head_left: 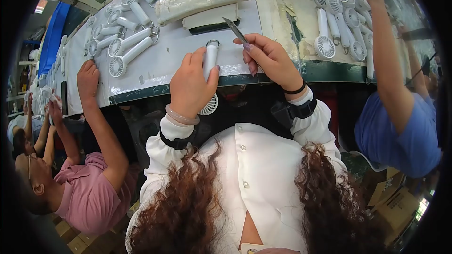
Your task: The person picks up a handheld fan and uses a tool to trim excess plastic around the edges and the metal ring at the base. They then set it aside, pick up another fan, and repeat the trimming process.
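My left hand (190, 82) is closed round the handle of a white handheld fan (210, 60). A metal ring sits at the handle's far end, and the round grille points toward me, hanging past the table's near edge. Just to the right, my right hand (270, 61) pinches a slim pointed metal tool (235, 31), its tip slanting up and left, apart from the fan. Whether the tool is a blade or tweezers I cannot tell. Beyond both hands lies a long white padded roll (202, 0), with a dark flat object (214, 26) partly under a pale pad in front of it.
Several white handheld fans (129, 58) lie on the table (155, 75) at the left, and more fans (336, 18) are heaped at the right. A co-worker in pink (94, 193) rests a hand on the table at left. Another in blue (391, 127) reaches over the right heap.
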`<state>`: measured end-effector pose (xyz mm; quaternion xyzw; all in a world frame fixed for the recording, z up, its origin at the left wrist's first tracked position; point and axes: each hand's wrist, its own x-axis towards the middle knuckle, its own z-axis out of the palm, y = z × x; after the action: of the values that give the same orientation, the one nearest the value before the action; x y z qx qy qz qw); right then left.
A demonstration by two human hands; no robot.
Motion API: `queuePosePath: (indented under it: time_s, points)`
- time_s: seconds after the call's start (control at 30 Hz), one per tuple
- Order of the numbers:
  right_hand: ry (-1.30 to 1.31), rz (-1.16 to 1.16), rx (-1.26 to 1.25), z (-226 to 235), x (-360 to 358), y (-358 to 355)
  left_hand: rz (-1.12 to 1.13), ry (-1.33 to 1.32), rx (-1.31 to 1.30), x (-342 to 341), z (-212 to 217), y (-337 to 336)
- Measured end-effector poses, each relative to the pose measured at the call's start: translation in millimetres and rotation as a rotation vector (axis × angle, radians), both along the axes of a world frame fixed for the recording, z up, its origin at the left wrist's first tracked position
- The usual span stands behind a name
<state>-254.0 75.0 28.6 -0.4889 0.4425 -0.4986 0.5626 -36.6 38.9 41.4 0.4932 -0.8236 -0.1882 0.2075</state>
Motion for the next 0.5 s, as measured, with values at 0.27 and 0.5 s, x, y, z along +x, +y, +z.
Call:
queuePosePath:
  time_s: [0.27,0.5]
  points:
    - [-0.008,-0.018,0.019,-3.3,0.5,-3.9,-0.040,-0.046,-0.059,-15.7,5.9,-17.6]
    - [0.004,-0.018,0.023,-1.6,0.2,-1.0,-0.175,-0.080,-0.317,-11.0,1.7,-37.9]
